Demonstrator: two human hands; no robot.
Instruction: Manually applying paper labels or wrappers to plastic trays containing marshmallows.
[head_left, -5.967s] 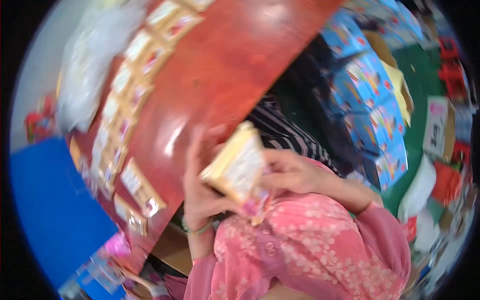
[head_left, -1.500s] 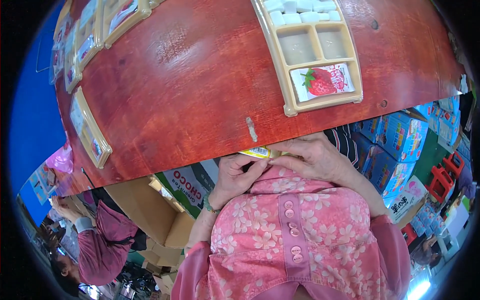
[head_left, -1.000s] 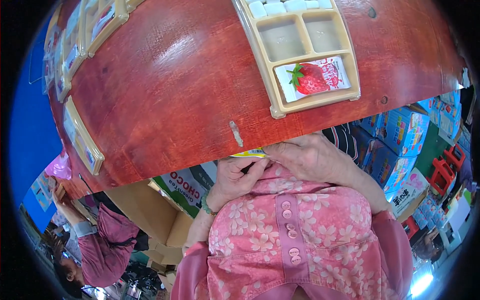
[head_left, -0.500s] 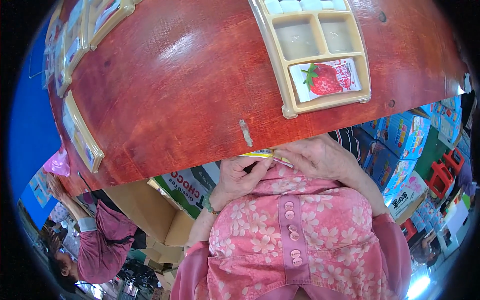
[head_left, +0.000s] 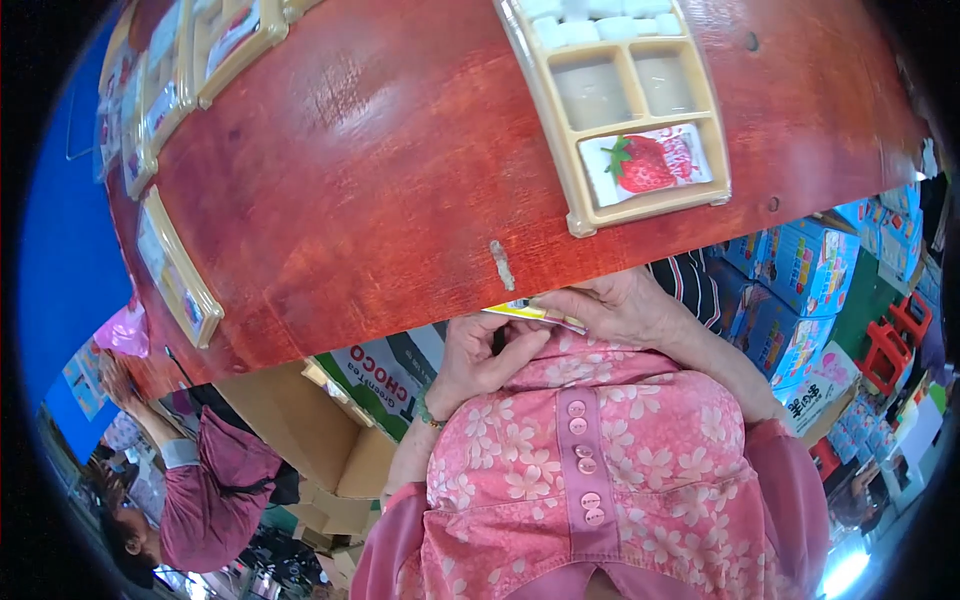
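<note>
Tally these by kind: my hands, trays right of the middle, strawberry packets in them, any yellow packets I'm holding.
Hands (left hand, right hand): 2
Tray: 1
Strawberry packet: 1
Yellow packet, partly hidden: 1
Total: 5

Head-worn fisheye looks steeply down, close range, at hands [head_left: 625,310] and red table [head_left: 350,230] (its edge bowed).
</note>
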